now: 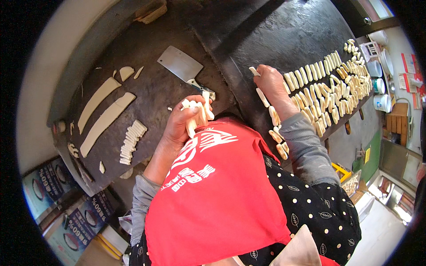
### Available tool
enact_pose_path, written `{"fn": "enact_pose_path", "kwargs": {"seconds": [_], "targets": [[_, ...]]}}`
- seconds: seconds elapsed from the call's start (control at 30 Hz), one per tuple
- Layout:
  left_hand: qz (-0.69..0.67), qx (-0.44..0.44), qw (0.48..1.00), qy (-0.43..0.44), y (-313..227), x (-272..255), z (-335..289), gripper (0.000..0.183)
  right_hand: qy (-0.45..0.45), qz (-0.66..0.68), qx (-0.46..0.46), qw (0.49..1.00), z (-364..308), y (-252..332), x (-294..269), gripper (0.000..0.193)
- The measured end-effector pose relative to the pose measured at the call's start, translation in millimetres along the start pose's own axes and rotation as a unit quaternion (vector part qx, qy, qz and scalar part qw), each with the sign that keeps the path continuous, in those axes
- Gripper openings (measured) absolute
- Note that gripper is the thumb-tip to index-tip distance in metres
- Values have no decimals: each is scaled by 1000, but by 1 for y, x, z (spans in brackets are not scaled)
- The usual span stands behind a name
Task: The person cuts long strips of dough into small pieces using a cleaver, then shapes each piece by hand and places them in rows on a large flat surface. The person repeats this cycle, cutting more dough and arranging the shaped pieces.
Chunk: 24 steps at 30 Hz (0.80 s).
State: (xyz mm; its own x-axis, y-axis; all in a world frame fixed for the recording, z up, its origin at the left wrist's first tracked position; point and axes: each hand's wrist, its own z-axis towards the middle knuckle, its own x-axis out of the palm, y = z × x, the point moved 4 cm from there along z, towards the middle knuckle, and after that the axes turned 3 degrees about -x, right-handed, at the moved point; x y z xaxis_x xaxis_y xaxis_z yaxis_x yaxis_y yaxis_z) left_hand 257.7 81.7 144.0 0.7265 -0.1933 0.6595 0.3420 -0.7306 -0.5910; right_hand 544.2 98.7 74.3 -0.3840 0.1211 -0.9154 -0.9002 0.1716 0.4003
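A bunch of short white dough strips (pixel 201 114) is in my left hand (pixel 176 127), the fingers closed around them just in front of my red apron (pixel 222 195). My right hand (pixel 270 83) reaches over the dark griddle (pixel 266 37) and pinches one dough strip (pixel 254 71) at its fingertips. Below that wrist runs a line of dough pieces (pixel 273 116), some browned. Right of the wrist lie rows of pale strips (pixel 313 71), with golden-brown pieces (pixel 350 88) beyond them. My right forearm crosses in front of part of these rows.
On the dark board at left lie two long flat dough bands (pixel 108 120), a row of cut strips (pixel 132 142) and a few scraps (pixel 127 72). A cleaver (pixel 181 63) rests at the board's right, its handle near my left hand. Tubs (pixel 380 102) stand beyond the griddle's right edge.
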Motion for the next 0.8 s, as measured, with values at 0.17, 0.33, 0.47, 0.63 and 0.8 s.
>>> {"fn": "enact_pose_path", "kwargs": {"seconds": [0.17,0.33,0.47,0.63,0.8], "targets": [[6,1,1000,-12,1,-4,-1,33,56,-93,-11,994,-2,17,10,25],[4,7,1000,-15,2,-7,0,34,63,-77,-15,995,-2,17,16,22],[-7,5,1000,-11,1,-9,0,33,45,-46,-24,998,0,13,18,20],[-7,15,1000,-11,0,-13,1,32,119,149,93,977,10,-12,16,20],[-21,11,1000,-14,0,-14,0,32,142,388,219,884,13,-33,6,16]]}}
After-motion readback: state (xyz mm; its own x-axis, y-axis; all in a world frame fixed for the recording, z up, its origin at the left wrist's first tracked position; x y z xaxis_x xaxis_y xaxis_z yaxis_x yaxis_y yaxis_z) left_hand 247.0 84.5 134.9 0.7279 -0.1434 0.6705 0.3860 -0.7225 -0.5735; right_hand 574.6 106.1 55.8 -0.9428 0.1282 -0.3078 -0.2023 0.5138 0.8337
